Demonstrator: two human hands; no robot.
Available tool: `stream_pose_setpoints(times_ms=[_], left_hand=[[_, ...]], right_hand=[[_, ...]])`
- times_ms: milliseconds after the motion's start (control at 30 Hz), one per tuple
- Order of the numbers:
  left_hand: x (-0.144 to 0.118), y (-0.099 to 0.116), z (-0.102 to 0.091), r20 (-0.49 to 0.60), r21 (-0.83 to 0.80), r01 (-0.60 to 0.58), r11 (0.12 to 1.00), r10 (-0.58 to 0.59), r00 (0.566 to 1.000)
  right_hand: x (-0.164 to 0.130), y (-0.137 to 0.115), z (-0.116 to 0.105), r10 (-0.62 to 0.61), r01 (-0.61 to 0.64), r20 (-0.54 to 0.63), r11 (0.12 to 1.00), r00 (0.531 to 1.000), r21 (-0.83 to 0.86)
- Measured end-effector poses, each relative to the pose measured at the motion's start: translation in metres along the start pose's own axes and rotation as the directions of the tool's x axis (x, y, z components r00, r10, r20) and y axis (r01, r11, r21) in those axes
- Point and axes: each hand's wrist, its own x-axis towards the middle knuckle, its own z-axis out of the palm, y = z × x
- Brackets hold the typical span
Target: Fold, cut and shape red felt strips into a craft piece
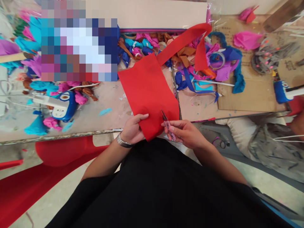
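Note:
A sheet of red fabric [148, 90] hangs slightly over the table's near edge, close to my body. My left hand [133, 128] pinches its lower left side, thumb on top and the fingers partly hidden beneath. In my right hand [181, 131] is a pair of small scissors with pink handles [171, 134], its dark blades lying over the sheet's lower right part and pointing away from me. Beyond the sheet, a long red strip [182, 41] curves up and folds back down to the right.
Colourful fabric scraps [144, 42] heap along the table's back. On the left sits a blue and white power strip [63, 106] with a plug and cables. A tape roll [217, 60] lies right of centre, near a cardboard sheet [242, 98]. A red chair [64, 152] stands below left.

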Motion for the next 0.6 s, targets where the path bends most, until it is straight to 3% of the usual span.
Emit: stream_pose_setpoints(times_ms=[600], left_hand=[[-0.0002,0.0019,-0.0008,-0.015,-0.009,0.016,1.0,-0.016,1.0]], right_hand=[[0.0032,0.0066,0.0021,-0.023,0.024,-0.041,0.999,0.999,0.032]])
